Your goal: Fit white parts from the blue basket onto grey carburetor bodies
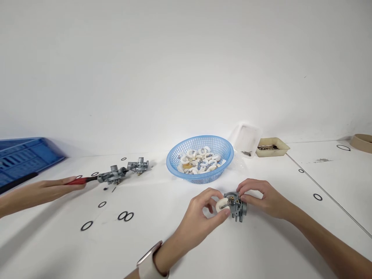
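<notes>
My left hand (200, 215), with a watch on the wrist, pinches a white ring-shaped carburetor float (221, 205) between thumb and fingers. The float sits at the left edge of a grey metal carburetor (236, 209), whose open side with brass jets faces up. Around the right rim of that carburetor body close the thumb and fingers of my right hand (260, 197). Whether a small part is also between those right fingertips I cannot tell. Just behind both hands stands a blue mesh basket (171, 164) holding several more white floats (205, 157).
At left, another person's hand (62, 185) holds a red-handled tool (80, 180) against a carburetor (113, 176); another carburetor (138, 166) lies beyond. Black rings (86, 225) are scattered about. A blue crate (31, 159), white tray (247, 139), cream tray (273, 151) and tape roll (362, 143) line the wall.
</notes>
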A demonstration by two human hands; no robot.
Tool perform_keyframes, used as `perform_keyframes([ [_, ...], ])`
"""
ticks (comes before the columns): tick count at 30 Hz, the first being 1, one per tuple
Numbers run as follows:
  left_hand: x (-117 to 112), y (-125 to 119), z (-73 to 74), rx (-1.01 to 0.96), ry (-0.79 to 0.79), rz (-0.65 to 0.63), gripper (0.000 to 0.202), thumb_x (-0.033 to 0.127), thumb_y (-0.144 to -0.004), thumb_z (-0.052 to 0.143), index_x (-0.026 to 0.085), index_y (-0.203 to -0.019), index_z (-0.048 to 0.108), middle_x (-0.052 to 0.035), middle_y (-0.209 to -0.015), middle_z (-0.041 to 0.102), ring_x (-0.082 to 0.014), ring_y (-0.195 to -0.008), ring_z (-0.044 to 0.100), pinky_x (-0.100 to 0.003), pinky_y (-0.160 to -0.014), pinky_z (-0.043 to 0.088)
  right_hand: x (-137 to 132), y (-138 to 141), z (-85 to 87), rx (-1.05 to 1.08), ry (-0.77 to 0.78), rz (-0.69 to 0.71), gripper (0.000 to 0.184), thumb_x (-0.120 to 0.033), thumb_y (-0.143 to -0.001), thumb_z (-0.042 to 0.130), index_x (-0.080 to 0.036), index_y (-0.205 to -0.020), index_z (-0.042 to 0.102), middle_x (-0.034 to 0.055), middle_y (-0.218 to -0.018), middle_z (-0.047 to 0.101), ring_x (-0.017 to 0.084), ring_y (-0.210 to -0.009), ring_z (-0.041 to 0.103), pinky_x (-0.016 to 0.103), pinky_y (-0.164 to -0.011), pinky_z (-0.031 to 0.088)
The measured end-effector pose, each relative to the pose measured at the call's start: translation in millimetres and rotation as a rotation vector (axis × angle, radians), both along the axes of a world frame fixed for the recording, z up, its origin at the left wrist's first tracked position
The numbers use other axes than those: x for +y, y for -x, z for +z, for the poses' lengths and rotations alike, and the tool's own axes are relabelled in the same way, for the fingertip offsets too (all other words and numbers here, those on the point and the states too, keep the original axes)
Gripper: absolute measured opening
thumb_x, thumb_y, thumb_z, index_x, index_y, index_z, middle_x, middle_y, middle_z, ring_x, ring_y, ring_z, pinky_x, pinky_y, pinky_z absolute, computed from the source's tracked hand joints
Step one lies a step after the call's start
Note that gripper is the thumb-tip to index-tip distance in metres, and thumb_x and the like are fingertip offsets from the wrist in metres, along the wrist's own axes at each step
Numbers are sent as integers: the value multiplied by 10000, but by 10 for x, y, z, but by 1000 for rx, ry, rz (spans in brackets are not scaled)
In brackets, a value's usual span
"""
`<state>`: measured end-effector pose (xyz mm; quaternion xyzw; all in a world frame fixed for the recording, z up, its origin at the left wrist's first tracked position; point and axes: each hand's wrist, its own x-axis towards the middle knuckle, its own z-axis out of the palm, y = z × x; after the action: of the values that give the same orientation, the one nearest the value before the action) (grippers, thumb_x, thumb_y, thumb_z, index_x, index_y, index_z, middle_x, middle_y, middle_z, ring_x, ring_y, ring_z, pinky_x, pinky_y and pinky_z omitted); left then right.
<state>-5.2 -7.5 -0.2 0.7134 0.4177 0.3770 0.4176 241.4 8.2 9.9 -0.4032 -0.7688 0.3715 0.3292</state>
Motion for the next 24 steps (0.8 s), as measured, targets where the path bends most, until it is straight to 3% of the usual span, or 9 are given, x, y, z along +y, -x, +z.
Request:
perform_keyframes([
  [5,-63,-14,15,63,-130,32,152,329,-816,698,218,-899,637,-10,-848,672,-165,-684,607,-274,-617,462,-19,47,-15,49,139,-70,223,-426,-972,572,-244,-986,700,43,-1046,739,216,-939,680,378,-847,553],
  [12,-76,-40,-40,34,-313,47,204,316,-853,763,216,-988,648,-43,-928,675,-218,-851,617,-323,-761,498,-14,86,-66,112,203,-71,274,-490,-977,579,-234,-961,674,59,-1118,736,218,-934,688,380,-853,543],
  [19,-80,-135,-101,-14,-464,41,272,281,-901,761,230,-1147,659,-63,-1073,693,-229,-960,646,-331,-852,537,-7,137,-40,212,152,-197,224,-415,-911,630,-207,-850,689,49,-874,748,222,-863,704,361,-809,543],
  [24,-60,-178,-165,33,-588,82,272,262,-937,705,234,-1203,653,-70,-1111,685,-227,-1002,661,-340,-866,557,-6,148,-62,301,221,-264,156,-357,-804,721,-205,-800,688,20,-745,742,210,-759,701,329,-738,527],
])
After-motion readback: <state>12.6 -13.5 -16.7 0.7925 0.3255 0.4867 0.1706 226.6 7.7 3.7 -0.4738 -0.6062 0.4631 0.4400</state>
